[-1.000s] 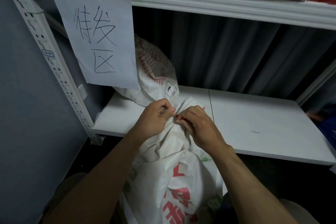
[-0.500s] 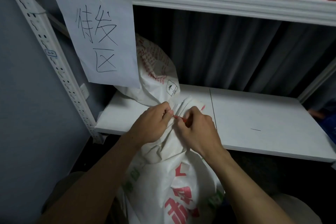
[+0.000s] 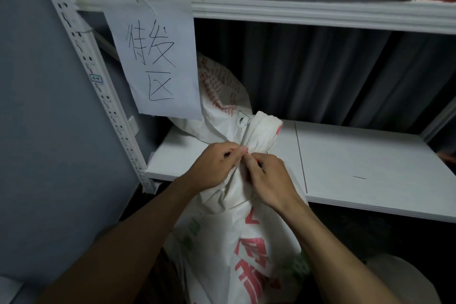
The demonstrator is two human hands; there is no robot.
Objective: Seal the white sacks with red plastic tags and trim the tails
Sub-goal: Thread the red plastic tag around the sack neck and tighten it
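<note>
Red tag [image 3: 257,161] between fingers [image 3: 239,151], against sack [image 3: 229,224]

White sack [image 3: 229,242] w/ red print

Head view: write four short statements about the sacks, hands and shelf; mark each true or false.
1. The left hand and right hand both pinch the gathered neck of the white red-printed woven sack. True.
2. A second white printed sack lies on the white shelf board. True.
3. The handwritten white paper sign lies flat on that board. False: it hangs from the upper white shelf rail.
4. The right hand holds scissors. False: no scissors show.
</note>
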